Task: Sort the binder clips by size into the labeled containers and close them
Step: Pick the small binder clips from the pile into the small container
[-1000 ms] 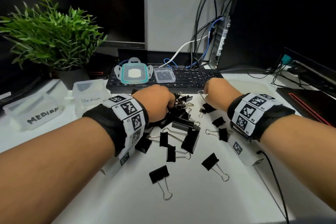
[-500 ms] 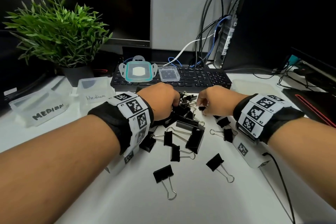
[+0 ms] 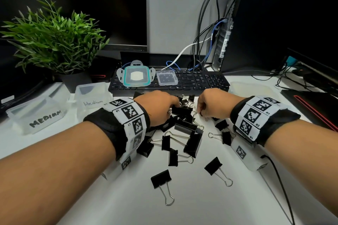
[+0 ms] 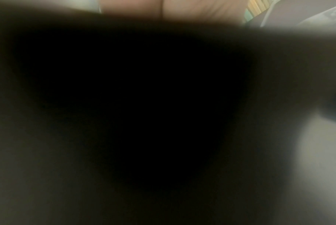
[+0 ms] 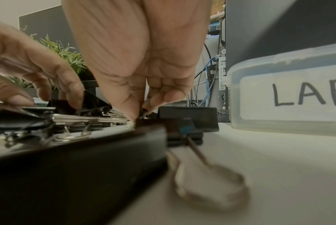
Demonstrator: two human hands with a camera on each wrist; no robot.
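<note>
Black binder clips (image 3: pixel 190 133) of mixed sizes lie heaped and scattered on the white desk. My left hand (image 3: pixel 175 105) reaches into the far end of the heap, fingers curled round a large black clip (image 5: pixel 82 103). My right hand (image 3: pixel 201 113) is just right of it, thumb and fingertips pinching a small clip (image 5: pixel 144 113) against the desk. Two clear tubs marked Medium (image 3: pixel 36 115) (image 3: pixel 91 100) stand open at the left. A tub whose label starts "LAR" (image 5: pixel 288 94) stands right of my right hand. The left wrist view is almost all dark.
A keyboard (image 3: pixel 201 80) lies behind the heap, carrying a teal-rimmed lid (image 3: pixel 136 76) and a small clear lid (image 3: pixel 166 77). A potted plant (image 3: pixel 54 42) stands back left, a computer tower (image 3: pixel 274 23) with cables back right. Loose clips (image 3: pixel 161 179) lie toward the desk's near side.
My right hand has moved left toward the heap and closed its fingertips down on a small clip. My left hand has stayed curled in the heap.
</note>
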